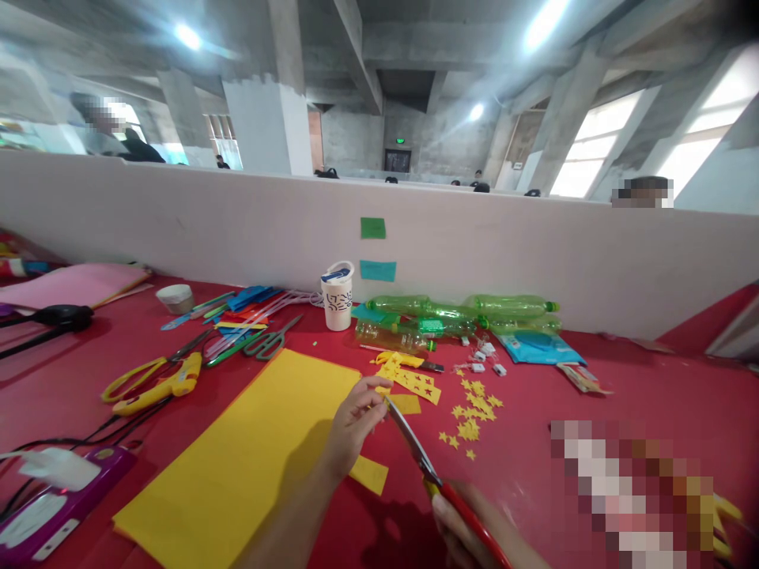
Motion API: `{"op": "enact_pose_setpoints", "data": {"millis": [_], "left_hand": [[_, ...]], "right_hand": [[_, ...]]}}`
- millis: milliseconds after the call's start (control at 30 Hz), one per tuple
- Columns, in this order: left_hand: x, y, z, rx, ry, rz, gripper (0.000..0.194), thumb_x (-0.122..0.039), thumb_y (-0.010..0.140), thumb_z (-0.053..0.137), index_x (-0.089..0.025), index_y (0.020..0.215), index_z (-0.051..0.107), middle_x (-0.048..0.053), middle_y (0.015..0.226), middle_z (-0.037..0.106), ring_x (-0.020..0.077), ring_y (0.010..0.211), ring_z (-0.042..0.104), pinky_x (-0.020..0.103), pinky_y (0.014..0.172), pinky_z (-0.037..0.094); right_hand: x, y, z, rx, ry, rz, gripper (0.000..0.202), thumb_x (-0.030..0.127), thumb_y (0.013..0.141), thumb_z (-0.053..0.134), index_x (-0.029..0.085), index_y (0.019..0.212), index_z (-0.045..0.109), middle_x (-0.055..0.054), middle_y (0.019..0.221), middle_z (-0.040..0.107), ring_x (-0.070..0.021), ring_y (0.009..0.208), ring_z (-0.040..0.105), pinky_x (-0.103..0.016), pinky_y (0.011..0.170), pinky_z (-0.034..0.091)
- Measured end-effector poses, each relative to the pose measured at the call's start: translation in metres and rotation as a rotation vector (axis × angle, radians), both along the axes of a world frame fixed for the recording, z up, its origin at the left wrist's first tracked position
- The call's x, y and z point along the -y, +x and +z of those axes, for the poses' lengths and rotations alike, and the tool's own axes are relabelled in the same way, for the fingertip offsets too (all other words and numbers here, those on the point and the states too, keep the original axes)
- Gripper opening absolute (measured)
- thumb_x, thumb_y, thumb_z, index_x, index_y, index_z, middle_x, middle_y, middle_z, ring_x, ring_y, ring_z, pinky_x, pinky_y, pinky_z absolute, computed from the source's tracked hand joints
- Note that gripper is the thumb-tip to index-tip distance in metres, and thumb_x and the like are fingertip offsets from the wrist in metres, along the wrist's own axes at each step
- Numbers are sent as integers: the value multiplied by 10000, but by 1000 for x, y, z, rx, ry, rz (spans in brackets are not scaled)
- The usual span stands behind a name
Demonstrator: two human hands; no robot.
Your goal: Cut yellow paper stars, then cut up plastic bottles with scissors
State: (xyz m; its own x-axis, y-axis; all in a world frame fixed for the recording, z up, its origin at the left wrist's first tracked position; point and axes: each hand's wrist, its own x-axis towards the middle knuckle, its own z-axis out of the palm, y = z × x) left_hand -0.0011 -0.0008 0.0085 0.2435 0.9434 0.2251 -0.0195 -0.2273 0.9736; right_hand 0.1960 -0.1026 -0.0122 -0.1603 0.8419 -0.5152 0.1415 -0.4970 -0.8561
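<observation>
My left hand [356, 419] pinches a small piece of yellow paper [384, 391], mostly hidden by the fingers. In my right hand [466, 518] are red-handled scissors [418, 448], their blade tips at the edge of that piece. Beyond the fingertips lies a yellow strip with star-shaped holes [424, 387]. Loose yellow paper stars [471, 405] are scattered to the right of the scissors. Under and beside my left forearm lies a stack of large yellow sheets [249, 450], with a yellow offcut [371, 474] near its right edge.
Green plastic bottles [515, 305] and a white cup [337, 299] stand or lie near the white partition [266, 221]. A yellow glue gun [171, 387], grey scissors [269, 340] and a purple power strip [65, 506] with cables occupy the left. A blue packet [545, 349] lies at right.
</observation>
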Motion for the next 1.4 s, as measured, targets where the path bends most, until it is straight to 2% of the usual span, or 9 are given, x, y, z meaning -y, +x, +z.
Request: {"op": "enact_pose_setpoints", "data": {"millis": [133,233,667,867,967,1067,1167,1267,1400], "left_hand": [[-1,1,-9,55,-63,-38,219,-241,829,482,-155,633,530,20,782,541,74,514,438,227,502,342],[-1,1,-11,98,-64,-60,228,-239,830,485,-156,619,510,-14,647,462,79,498,439,225,495,334],[-1,3,-9,162,-68,-81,239,-247,833,488,-154,615,520,-15,599,470,93,520,446,231,529,361],[0,4,-9,139,-109,-65,243,-270,836,483,-154,627,526,-20,561,476,89,505,437,225,523,347],[0,6,-12,79,-192,-72,242,-312,821,504,-158,636,524,-34,546,455,79,466,407,212,476,308],[0,10,-14,32,-255,-106,240,-355,797,532,-164,652,535,-49,551,413,74,462,351,205,449,262],[4,18,-15,-30,-207,-190,235,-345,780,549,-158,640,559,-34,583,449,97,558,404,213,541,322],[12,28,-18,-105,-186,-305,210,-311,785,531,-152,654,573,-21,623,489,114,626,440,226,611,344],[23,38,-25,-187,-197,-378,166,-250,773,508,-147,667,585,-20,617,505,121,616,457,234,608,349]], "right_hand": [[2,-3,-2,-27,-36,-53,544,702,644,587,195,839,549,43,620,497,-92,532,507,-198,527,421],[3,-4,-2,-40,-50,-88,538,696,640,596,204,855,557,37,640,499,-100,570,528,-190,535,423],[5,-8,-2,-18,-23,-112,592,709,632,588,190,911,540,54,630,466,-81,506,483,-189,471,361],[-7,-5,3,51,136,21,540,733,696,485,195,730,451,107,412,354,-63,353,361,-183,384,293],[-15,0,10,99,284,-14,514,717,728,454,211,656,399,96,349,375,-67,321,361,-192,384,314],[-20,5,17,187,385,-105,425,606,761,519,212,659,395,86,373,410,-70,332,382,-190,390,334],[-26,6,17,195,416,-180,334,521,785,518,200,756,428,97,417,408,-70,337,364,-180,364,323],[-33,3,12,187,411,-148,300,484,777,517,191,765,456,100,410,389,-73,321,343,-180,333,290],[-36,-3,4,248,446,-92,239,387,717,570,196,630,455,84,426,391,-76,354,354,-187,356,277]]}}
